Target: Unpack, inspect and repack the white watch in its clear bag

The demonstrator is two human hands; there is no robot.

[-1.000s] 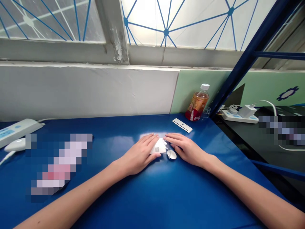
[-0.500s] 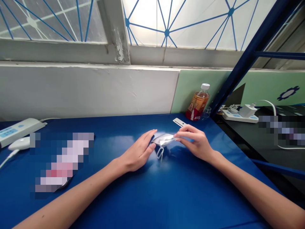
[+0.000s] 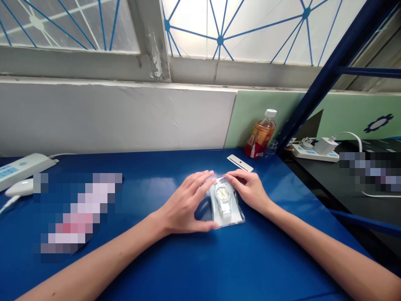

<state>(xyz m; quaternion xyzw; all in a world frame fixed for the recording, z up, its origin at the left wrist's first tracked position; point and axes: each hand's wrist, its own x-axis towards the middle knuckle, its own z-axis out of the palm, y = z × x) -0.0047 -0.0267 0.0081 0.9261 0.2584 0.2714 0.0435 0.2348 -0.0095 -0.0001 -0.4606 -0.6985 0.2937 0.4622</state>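
Note:
A white wristwatch (image 3: 223, 195) with a round pale dial lies inside a clear plastic bag (image 3: 236, 218) on the blue desk. My right hand (image 3: 249, 188) pinches the bag's top edge between thumb and fingers. Along the bag's left side is my left hand (image 3: 184, 205), its fingers spread and its thumb stretched toward the lower left corner. The left fingertips are at the bag's upper left; whether they press on it I cannot tell. Just behind my right hand lies a flat white strip (image 3: 239, 163) with a dark line and a dot.
A bottle of reddish drink (image 3: 260, 134) stands at the back right, beside a blue metal post (image 3: 300, 108). On the left are a pixelated flat item (image 3: 83, 213), a power strip (image 3: 28, 167) and a white rounded device (image 3: 20, 188). Another power strip (image 3: 313, 152) sits at right.
The bag has turned from a tilted, edge-on pose to lying with the watch dial facing up. My left hand has spread its thumb wider, and my right hand has moved slightly left and down.

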